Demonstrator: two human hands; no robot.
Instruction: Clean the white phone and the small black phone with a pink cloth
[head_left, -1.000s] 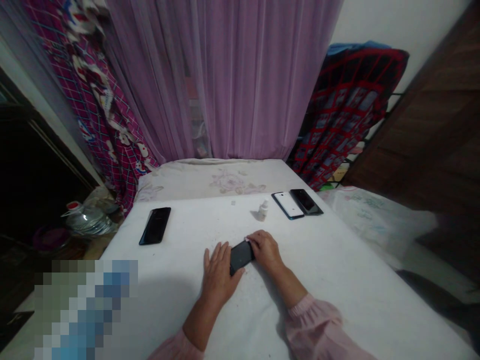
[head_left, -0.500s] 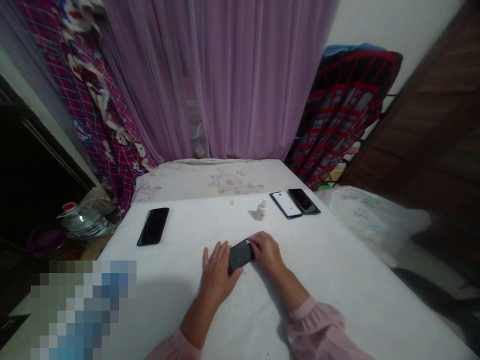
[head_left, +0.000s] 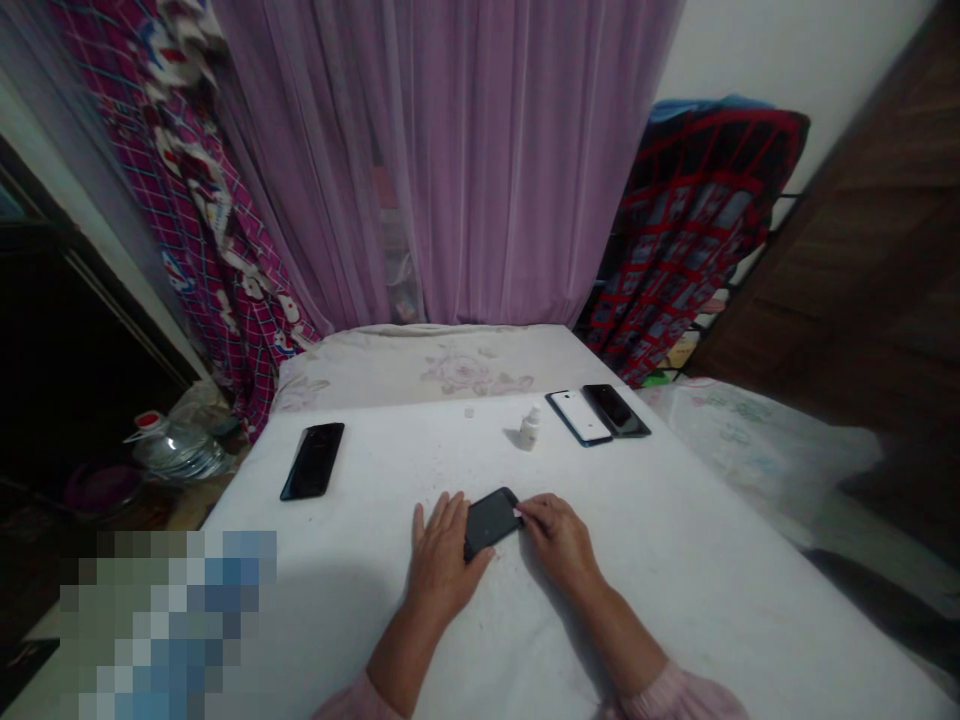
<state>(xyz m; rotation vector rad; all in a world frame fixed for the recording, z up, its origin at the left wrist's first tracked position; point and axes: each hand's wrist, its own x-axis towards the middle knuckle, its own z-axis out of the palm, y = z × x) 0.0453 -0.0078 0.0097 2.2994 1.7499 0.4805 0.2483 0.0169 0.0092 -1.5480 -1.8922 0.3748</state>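
A dark phone (head_left: 491, 524) lies tilted on the white cloth between my hands. My left hand (head_left: 444, 555) holds its left end, thumb along the near edge and fingers at the far side. At the phone's right end, my right hand (head_left: 561, 540) pinches a small pale pinkish piece (head_left: 517, 512) against the surface; I cannot make out what it is. Beyond the hands stands a small white bottle (head_left: 529, 430), upright. Small specks lie on the cloth around the phone.
A black phone (head_left: 313, 461) lies at the left. A white phone (head_left: 579, 416) and another dark phone (head_left: 616, 411) lie side by side at the back right. Near the back is a tiny pale square (head_left: 469, 413). A water jug (head_left: 176, 448) stands beyond the left edge.
My right hand has shifted right and slightly nearer at the phone's right end, showing more of that end. My left hand still holds the phone. The whole view has shifted slightly.
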